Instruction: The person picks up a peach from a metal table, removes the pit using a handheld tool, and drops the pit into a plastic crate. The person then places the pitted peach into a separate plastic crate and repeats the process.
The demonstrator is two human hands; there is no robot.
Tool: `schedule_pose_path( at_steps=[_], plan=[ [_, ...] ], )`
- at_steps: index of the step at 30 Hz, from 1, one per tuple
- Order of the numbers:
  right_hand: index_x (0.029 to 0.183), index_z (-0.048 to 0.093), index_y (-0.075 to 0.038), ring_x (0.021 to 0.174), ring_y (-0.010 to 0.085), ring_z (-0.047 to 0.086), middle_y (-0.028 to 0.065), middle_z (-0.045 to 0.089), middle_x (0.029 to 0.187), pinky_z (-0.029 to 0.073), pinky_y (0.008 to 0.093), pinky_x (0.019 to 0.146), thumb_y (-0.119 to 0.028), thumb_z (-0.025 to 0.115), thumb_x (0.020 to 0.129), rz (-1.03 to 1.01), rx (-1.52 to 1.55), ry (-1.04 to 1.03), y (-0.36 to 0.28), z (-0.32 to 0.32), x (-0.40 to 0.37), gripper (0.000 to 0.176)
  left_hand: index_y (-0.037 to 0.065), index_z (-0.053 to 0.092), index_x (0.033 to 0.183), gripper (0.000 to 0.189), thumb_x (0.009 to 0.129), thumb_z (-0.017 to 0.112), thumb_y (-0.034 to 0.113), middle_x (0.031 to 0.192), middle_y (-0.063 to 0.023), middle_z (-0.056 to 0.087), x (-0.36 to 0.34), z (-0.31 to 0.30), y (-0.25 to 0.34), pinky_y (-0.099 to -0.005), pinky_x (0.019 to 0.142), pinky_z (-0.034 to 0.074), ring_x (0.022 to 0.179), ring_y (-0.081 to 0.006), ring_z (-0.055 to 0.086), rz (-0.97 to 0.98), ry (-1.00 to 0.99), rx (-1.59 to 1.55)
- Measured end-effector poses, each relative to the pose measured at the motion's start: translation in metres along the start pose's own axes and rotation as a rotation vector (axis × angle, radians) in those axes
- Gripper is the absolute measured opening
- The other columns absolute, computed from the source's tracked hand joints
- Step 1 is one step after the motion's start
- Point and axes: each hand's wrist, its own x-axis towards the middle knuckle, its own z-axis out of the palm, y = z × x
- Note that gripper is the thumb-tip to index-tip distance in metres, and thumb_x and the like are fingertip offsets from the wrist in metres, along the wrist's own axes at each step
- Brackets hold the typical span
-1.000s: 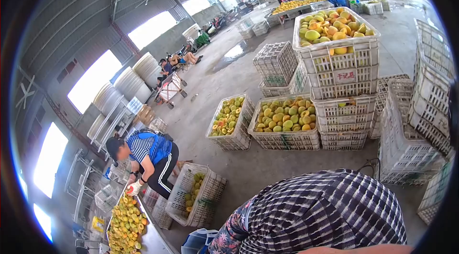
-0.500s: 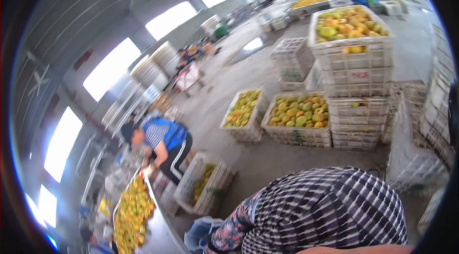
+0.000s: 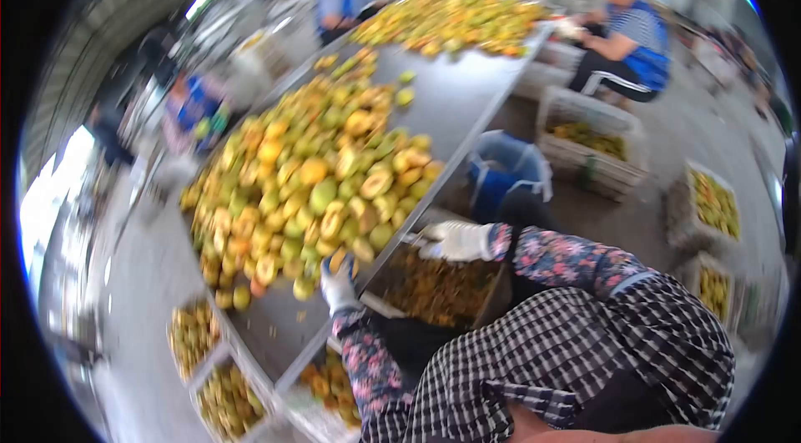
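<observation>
My left hand (image 3: 339,286), in a white and blue glove, is at the near edge of a metal table, its fingers closed around a yellow-orange peach (image 3: 338,260). A large heap of whole and halved peaches (image 3: 292,184) lies just beyond it. To the right, my right hand (image 3: 455,240) in a white glove is closed on a small thin metal tool (image 3: 412,238) pointing toward the table edge; its exact kind is blurred. Below my hands stands a bin of brownish-orange pits or scraps (image 3: 438,286).
The metal table (image 3: 450,93) slopes away with another peach heap (image 3: 455,22). A blue bucket (image 3: 507,172) stands at right, beside a fruit crate (image 3: 592,143). Co-workers sit at the far right (image 3: 634,42) and far left (image 3: 342,1). Filled crates (image 3: 229,401) are at lower left.
The view has swung left and down, from the stacked crates and floor to the table. Both of my hands and the nearby peach heap have come into view.
</observation>
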Motion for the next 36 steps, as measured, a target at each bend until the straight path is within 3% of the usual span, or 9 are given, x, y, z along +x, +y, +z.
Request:
schedule_pose_path(
  at_steps=[4, 7, 10, 11, 17, 18, 24, 27, 36],
  plan=[
    [0.134, 0.053, -0.009, 0.076, 0.0159, 0.062, 0.0062, 0.065, 0.093, 0.050, 0.0296, 0.066, -0.032, 0.056, 0.098, 0.148, 0.188, -0.079, -0.051, 0.063, 0.056, 0.044, 0.008, 0.056, 0.122, 0.037, 0.088, 0.068, 0.006, 0.108, -0.0097, 0.065, 0.026, -0.057, -0.021, -0.0335, 0.080, 0.056, 0.093, -0.0195, 0.066, -0.035, 0.022, -0.456],
    [0.133, 0.052, -0.009, 0.080, 0.0120, 0.060, 0.0032, 0.063, 0.092, 0.049, 0.0265, 0.069, -0.027, 0.055, 0.100, 0.235, 0.301, -0.198, -0.064, 0.011, -0.018, 0.038, 0.013, 0.058, 0.121, 0.030, 0.092, 0.066, 0.016, 0.114, -0.0126, 0.062, -0.088, 0.014, 0.084, -0.0430, 0.085, 0.057, 0.101, -0.0248, 0.064, -0.087, 0.021, -0.876],
    [0.121, 0.055, -0.001, 0.083, 0.0247, 0.062, 0.0086, 0.065, 0.093, 0.049, 0.0352, 0.075, -0.023, 0.058, 0.098, -0.401, 0.154, 0.055, -0.059, 0.029, -0.011, 0.032, 0.010, 0.059, 0.124, 0.048, 0.098, 0.053, 0.049, 0.118, -0.0086, 0.059, -0.125, 0.037, 0.122, -0.0503, 0.089, 0.054, 0.105, -0.0267, 0.060, -0.209, 0.042, -1.199],
    [0.119, 0.055, -0.002, 0.070, 0.0251, 0.063, 0.0072, 0.065, 0.084, 0.049, 0.0368, 0.065, -0.024, 0.058, 0.099, -0.672, -0.039, 0.201, -0.046, 0.039, -0.002, 0.030, 0.008, 0.058, 0.126, 0.058, 0.098, 0.046, 0.057, 0.119, -0.0078, 0.060, -0.132, 0.041, 0.125, -0.0499, 0.091, 0.053, 0.106, -0.0257, 0.060, -0.226, 0.047, -1.186],
    [0.124, 0.046, -0.001, 0.088, 0.0453, 0.063, 0.0242, 0.066, 0.095, 0.050, 0.0477, 0.073, -0.020, 0.058, 0.096, -0.414, -0.237, -0.037, -0.063, 0.029, -0.033, 0.036, 0.006, 0.051, 0.133, 0.061, 0.100, 0.042, 0.056, 0.119, -0.0115, 0.059, -0.168, 0.059, 0.127, -0.0403, 0.092, 0.051, 0.107, -0.0247, 0.059, -0.065, 0.127, -0.982],
    [0.120, 0.046, 0.000, 0.075, 0.0424, 0.064, 0.0219, 0.066, 0.079, 0.050, 0.0508, 0.067, -0.028, 0.058, 0.095, -0.483, -0.283, 0.037, -0.061, 0.033, -0.033, 0.040, 0.006, 0.049, 0.134, 0.061, 0.100, 0.042, 0.055, 0.120, -0.0121, 0.058, -0.168, 0.061, 0.125, -0.0391, 0.093, 0.050, 0.107, -0.0248, 0.059, -0.003, 0.118, -0.865],
    [0.114, 0.048, 0.006, 0.074, 0.0419, 0.065, 0.0231, 0.065, 0.079, 0.052, 0.0502, 0.064, -0.023, 0.059, 0.092, -0.438, -0.398, 0.053, -0.056, 0.036, -0.045, 0.038, 0.003, 0.044, 0.137, 0.056, 0.105, 0.035, 0.047, 0.123, -0.0135, 0.057, -0.170, 0.082, 0.130, -0.0393, 0.102, 0.045, 0.114, -0.0257, 0.057, 0.007, 0.123, -0.939],
    [0.111, 0.048, 0.006, 0.073, 0.0430, 0.064, 0.0242, 0.064, 0.079, 0.052, 0.0506, 0.063, -0.020, 0.060, 0.090, -0.435, -0.370, 0.042, -0.045, 0.042, -0.038, 0.035, 0.001, 0.048, 0.133, 0.060, 0.103, 0.037, 0.051, 0.126, -0.0112, 0.056, -0.171, 0.088, 0.130, -0.0353, 0.102, 0.044, 0.114, -0.0209, 0.056, 0.128, 0.187, -0.595],
    [0.119, 0.044, 0.010, 0.074, 0.0421, 0.064, 0.0243, 0.065, 0.077, 0.051, 0.0483, 0.065, -0.018, 0.055, 0.089, -0.481, -0.432, -0.051, -0.038, 0.046, -0.012, 0.042, -0.001, 0.050, 0.130, 0.057, 0.105, 0.033, 0.047, 0.115, -0.0117, 0.061, -0.146, 0.080, 0.129, -0.0324, 0.090, 0.052, 0.102, -0.0206, 0.062, -0.024, 0.202, -0.685]
  ],
)
